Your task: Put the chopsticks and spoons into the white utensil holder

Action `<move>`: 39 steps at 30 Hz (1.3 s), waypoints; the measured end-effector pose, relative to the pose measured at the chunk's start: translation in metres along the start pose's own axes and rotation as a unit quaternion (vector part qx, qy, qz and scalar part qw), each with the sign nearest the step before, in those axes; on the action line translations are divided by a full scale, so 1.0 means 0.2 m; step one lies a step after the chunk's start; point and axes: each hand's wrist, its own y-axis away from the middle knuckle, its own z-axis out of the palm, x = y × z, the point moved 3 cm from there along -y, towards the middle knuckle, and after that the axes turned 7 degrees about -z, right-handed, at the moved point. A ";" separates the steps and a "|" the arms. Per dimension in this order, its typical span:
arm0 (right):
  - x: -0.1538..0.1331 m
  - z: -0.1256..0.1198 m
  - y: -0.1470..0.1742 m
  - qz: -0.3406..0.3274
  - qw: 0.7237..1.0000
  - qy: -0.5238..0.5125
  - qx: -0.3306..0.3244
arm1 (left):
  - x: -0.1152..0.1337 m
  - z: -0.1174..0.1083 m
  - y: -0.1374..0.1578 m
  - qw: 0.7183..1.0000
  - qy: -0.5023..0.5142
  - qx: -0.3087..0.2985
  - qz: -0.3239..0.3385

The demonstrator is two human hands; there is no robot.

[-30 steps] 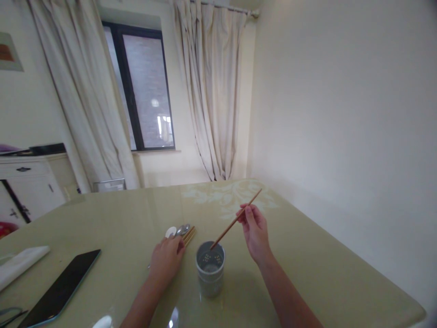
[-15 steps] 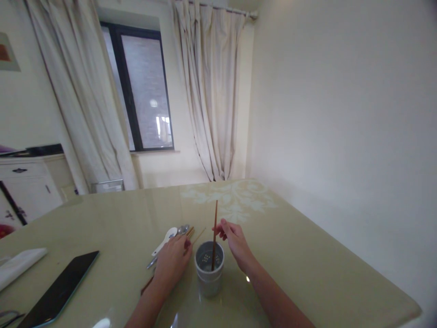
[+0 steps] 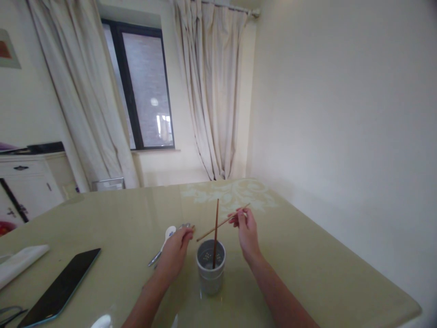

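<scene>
By grey cup [image 3: 210,279] | right fingers [image 3: 242,219] pinched on 1 chopstick [image 3: 223,222] | left fingers' [image 3: 186,234] grip: cannot tell

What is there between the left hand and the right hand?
In the head view: the grey cup, one chopstick standing in it, and another chopstick held by the right hand.

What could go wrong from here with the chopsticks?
The held chopstick in the right hand crosses the standing chopstick in this view, so it could knock it aside. Neither hand steadies the gray utensil holder, so a bump might tip it. The left hand, close beside the white spoon, might nudge it.
</scene>
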 end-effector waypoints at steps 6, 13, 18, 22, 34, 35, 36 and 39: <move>-0.13 -0.20 -0.12 -0.062 0.982 -0.090 0.152 | -0.04 -0.06 0.03 0.959 -0.278 -0.045 -0.037; -0.20 -0.06 -0.04 -0.032 0.993 -0.114 0.028 | 0.01 -0.04 0.04 0.950 -0.295 -0.080 -0.066; -0.21 0.02 0.03 -0.022 0.994 -0.086 -0.067 | -0.02 -0.03 0.04 0.954 -0.279 -0.076 -0.085; -0.17 0.05 0.06 0.003 0.990 -0.042 -0.134 | -0.03 -0.01 0.04 0.960 -0.264 -0.073 -0.061; -0.10 0.09 0.09 0.048 0.974 0.006 -0.220 | -0.05 0.04 0.04 0.965 -0.247 -0.072 -0.046; -0.10 0.09 0.10 0.050 0.974 0.002 -0.221 | -0.04 0.04 0.05 0.965 -0.251 -0.069 -0.040; -0.10 0.09 0.10 0.048 0.975 -0.001 -0.215 | -0.02 0.03 0.05 0.964 -0.254 -0.066 -0.033; -0.12 0.09 0.10 0.031 0.981 -0.010 -0.191 | 0.01 0.03 0.06 0.966 -0.251 -0.052 -0.029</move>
